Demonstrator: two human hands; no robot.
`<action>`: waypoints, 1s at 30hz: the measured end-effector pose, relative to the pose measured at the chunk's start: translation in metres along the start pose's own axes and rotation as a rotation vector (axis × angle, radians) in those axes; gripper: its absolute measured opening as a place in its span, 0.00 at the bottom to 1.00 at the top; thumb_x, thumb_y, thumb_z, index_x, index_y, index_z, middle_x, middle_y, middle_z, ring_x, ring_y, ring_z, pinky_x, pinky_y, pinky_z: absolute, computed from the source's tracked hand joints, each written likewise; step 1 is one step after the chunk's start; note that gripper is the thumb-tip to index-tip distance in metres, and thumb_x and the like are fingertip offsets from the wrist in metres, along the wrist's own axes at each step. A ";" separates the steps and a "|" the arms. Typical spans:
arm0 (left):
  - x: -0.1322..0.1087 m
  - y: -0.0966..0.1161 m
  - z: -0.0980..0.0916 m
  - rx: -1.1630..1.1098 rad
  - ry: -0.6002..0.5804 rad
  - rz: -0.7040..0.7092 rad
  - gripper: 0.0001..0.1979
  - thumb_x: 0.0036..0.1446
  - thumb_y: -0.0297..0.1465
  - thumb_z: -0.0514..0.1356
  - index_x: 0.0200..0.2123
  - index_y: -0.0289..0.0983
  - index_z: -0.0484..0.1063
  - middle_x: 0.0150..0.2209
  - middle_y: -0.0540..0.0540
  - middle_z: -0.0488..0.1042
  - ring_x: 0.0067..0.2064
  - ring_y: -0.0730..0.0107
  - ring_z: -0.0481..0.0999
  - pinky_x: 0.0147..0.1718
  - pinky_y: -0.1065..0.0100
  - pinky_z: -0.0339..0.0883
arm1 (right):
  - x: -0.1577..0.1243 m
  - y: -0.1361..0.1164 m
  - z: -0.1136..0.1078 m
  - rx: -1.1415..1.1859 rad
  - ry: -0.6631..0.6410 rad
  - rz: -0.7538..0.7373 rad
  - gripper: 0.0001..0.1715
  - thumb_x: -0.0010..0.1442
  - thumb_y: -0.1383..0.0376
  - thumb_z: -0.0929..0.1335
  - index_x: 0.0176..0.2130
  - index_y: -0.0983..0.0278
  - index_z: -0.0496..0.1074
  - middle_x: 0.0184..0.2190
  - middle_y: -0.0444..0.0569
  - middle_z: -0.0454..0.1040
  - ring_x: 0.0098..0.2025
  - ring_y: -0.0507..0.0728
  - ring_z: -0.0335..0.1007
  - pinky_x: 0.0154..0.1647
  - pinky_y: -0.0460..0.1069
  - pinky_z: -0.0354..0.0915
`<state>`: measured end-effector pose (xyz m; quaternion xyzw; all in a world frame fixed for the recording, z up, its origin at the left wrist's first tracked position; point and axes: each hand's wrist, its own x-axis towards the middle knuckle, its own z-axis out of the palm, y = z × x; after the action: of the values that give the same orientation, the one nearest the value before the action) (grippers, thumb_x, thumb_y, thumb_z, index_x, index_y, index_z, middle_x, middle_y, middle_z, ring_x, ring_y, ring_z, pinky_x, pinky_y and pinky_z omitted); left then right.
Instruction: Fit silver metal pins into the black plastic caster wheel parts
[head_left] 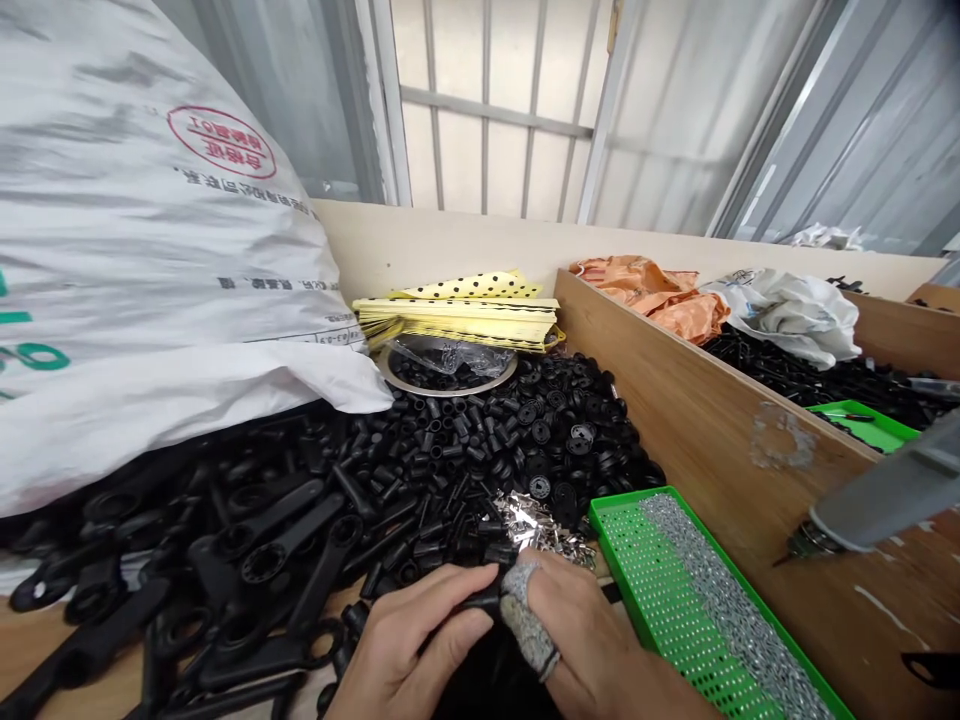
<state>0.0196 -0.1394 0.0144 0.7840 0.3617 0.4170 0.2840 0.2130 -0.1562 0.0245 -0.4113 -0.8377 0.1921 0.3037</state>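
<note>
Near the bottom centre, my left hand point(420, 640) is closed, thumb and forefinger pressed around a black plastic part point(484, 601). My right hand point(581, 635), with grey wrapping on a finger, closes on the same part from the other side. Most of the part is covered by my fingers, so its full shape is hidden. Just beyond my hands lies a pile of small shiny metal clips point(534, 522). Short black tubes point(450, 435) and round black caps point(555, 425) are heaped behind the clips. Black handles with ringed ends point(292, 530) spread out to my left.
A green tray point(656, 590) of small screws stands on the right, beside a wooden divider point(675, 420). A grey power screwdriver point(885, 490) juts in over the divider. A large white sack point(172, 250) rises at left. A metal bowl point(397, 383) and yellow dotted sheets point(465, 318) sit behind.
</note>
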 end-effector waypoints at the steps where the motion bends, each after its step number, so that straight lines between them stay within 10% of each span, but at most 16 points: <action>1: -0.003 -0.001 0.000 0.012 0.000 0.002 0.15 0.57 0.27 0.60 0.47 0.50 0.73 0.39 0.53 0.81 0.38 0.66 0.80 0.34 0.77 0.72 | 0.002 0.000 0.001 -0.051 -0.007 -0.036 0.08 0.52 0.72 0.58 0.31 0.62 0.64 0.29 0.51 0.68 0.32 0.58 0.64 0.35 0.52 0.63; 9: -0.018 -0.016 0.007 0.051 -0.001 0.201 0.13 0.61 0.26 0.56 0.49 0.40 0.68 0.36 0.47 0.77 0.36 0.68 0.78 0.36 0.75 0.71 | 0.001 0.002 0.017 0.009 -0.150 0.090 0.09 0.52 0.75 0.58 0.31 0.61 0.59 0.30 0.46 0.67 0.31 0.54 0.64 0.33 0.47 0.61; 18: 0.026 -0.053 -0.027 0.237 -0.131 0.005 0.08 0.60 0.27 0.56 0.40 0.39 0.74 0.40 0.45 0.74 0.44 0.63 0.72 0.44 0.66 0.66 | 0.040 0.023 -0.013 -0.082 -0.139 0.232 0.09 0.62 0.70 0.58 0.30 0.62 0.59 0.31 0.44 0.67 0.35 0.53 0.63 0.36 0.47 0.58; 30: 0.027 -0.071 -0.020 0.285 -0.324 0.025 0.09 0.59 0.25 0.56 0.40 0.36 0.76 0.37 0.45 0.77 0.41 0.63 0.73 0.42 0.65 0.67 | 0.072 0.054 0.007 -0.400 -0.259 0.183 0.11 0.52 0.77 0.61 0.33 0.65 0.65 0.37 0.51 0.69 0.40 0.57 0.64 0.39 0.49 0.58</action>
<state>-0.0106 -0.0736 -0.0160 0.8775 0.3568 0.2337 0.2193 0.2049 -0.0671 0.0133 -0.5095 -0.8501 0.1005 0.0880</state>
